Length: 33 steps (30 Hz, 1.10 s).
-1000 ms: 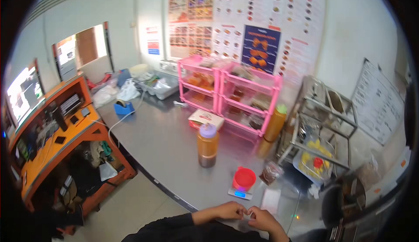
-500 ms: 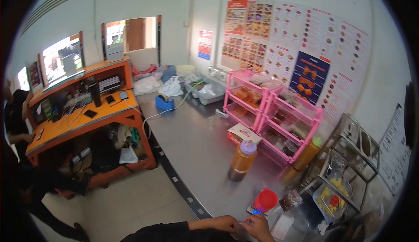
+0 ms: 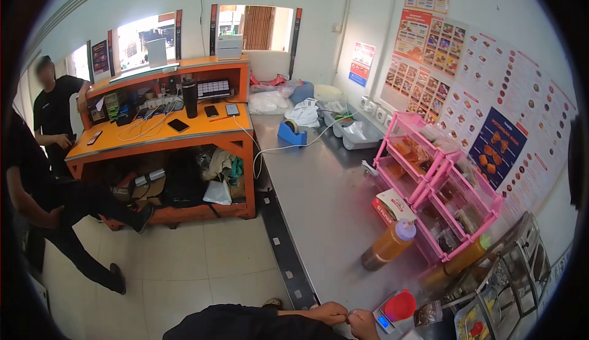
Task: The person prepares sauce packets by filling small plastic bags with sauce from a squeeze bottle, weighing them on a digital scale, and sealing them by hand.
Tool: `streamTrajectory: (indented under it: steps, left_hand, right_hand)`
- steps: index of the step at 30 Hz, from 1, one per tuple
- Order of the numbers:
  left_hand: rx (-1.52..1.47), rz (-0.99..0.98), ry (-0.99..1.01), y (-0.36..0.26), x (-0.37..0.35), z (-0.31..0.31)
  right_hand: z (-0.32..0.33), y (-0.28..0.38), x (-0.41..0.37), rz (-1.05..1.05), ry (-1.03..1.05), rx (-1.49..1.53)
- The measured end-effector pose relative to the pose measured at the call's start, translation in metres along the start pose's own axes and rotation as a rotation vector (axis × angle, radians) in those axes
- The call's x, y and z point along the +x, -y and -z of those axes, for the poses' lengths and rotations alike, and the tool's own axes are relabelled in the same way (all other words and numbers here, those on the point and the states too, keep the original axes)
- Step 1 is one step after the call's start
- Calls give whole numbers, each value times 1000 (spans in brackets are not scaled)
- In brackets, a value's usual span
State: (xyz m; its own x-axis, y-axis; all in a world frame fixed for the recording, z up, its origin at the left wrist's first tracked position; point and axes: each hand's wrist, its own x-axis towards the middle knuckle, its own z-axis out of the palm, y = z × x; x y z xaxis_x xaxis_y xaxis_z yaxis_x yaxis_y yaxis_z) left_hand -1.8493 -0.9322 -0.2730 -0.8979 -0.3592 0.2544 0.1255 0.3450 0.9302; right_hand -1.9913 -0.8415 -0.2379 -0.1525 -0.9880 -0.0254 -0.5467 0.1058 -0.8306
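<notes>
At the bottom of the view, over the near edge of the steel table (image 3: 307,199), my left hand (image 3: 331,313) and my right hand (image 3: 363,325) come together with fingers curled in. Anything between them is hidden or too small to make out. Just right of my right hand stands a small digital scale (image 3: 384,323) with a lit blue display and a red cup (image 3: 400,306) on it. Beside the cup lies a clear packet with dark contents (image 3: 427,314). Farther back stands a squeeze bottle of brown sauce (image 3: 389,245) with a purple lid.
Pink tiered baskets (image 3: 438,186) hold packets, with a small box (image 3: 392,207) beside them. A metal rack (image 3: 521,266) and a tray of yellow pieces (image 3: 475,324) are at right. Back left are a blue tape dispenser (image 3: 292,134), an orange counter (image 3: 165,140) and two people (image 3: 55,113).
My view has swung left and up, so the table things appear farther right and both people show more fully. My hands stay close together, their fingers now more curled.
</notes>
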Motion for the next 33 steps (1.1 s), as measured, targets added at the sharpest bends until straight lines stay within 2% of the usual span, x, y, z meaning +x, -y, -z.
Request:
streamTrajectory:
  steps: [1, 5, 7, 10, 14, 16, 17, 19, 22, 23, 26, 28, 31, 33]
  left_hand:
    - [100, 3, -111, 4, 0, 3]
    - [298, 87, -295, 4, 5, 22]
    - [341, 71, -410, 7, 9, 33]
    - [396, 53, -450, 5, 21, 69]
    - [450, 216, -231, -13, 37, 115]
    - [370, 308, -125, -9, 44, 131]
    - [299, 240, -93, -5, 44, 136]
    - [152, 109, -25, 9, 41, 141]
    - [200, 201, 79, 33, 43, 145]
    - [158, 226, 40, 34, 44, 147]
    - [79, 278, -47, 33, 47, 158]
    - [95, 277, -71, 22, 55, 171]
    - [219, 22, -79, 41, 66, 182]
    - [326, -25, 123, 41, 69, 199]
  right_hand:
    - [-5, 13, 9, -23, -58, -84]
    - [-11, 39, 40, -50, -176, -283]
    - [-16, 35, 54, 37, -249, -407]
    - [-21, 41, 71, 103, -299, -480]
    - [-17, 61, 86, 263, -439, -398]
    - [-15, 73, 92, 435, -378, -361]
    - [-16, 77, 95, 520, -346, -341]
    - [-14, 71, 103, 469, -148, -565]
    - [-13, 76, 112, 380, 29, -720]
    - [-13, 78, 115, 352, 66, -744]
    - [-17, 75, 125, 355, 115, -636]
    - [-22, 83, 133, 269, 52, -581]
    - [-30, 80, 147, 153, -3, -584]
    - [-35, 78, 154, 120, 14, -605]
